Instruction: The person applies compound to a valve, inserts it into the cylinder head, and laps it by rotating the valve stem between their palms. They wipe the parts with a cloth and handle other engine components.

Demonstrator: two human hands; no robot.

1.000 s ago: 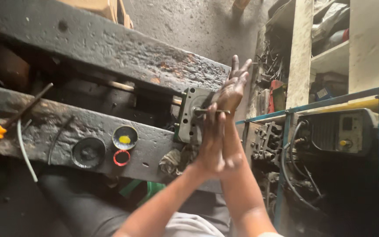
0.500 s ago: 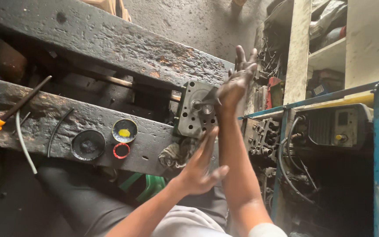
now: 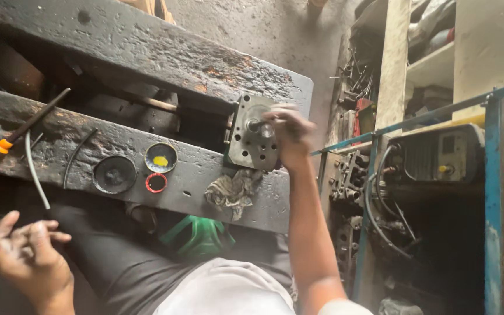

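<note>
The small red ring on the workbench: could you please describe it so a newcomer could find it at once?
Start at the dark, greasy front beam of the bench. Left of the crumpled rag sit three round things. The red ring is the smallest, an open hoop just below the lid with the yellow centre, right of the black disc.

Greasy bench [image 3: 205, 175] with rag [image 3: 233, 191], lids [image 3: 160, 157]

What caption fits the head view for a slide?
Right hand works on a grey metal plate on the greasy bench; left hand hangs free.

a grey boxy machine [image 3: 438, 154] on the right shelf shows a small dark panel.
</note>
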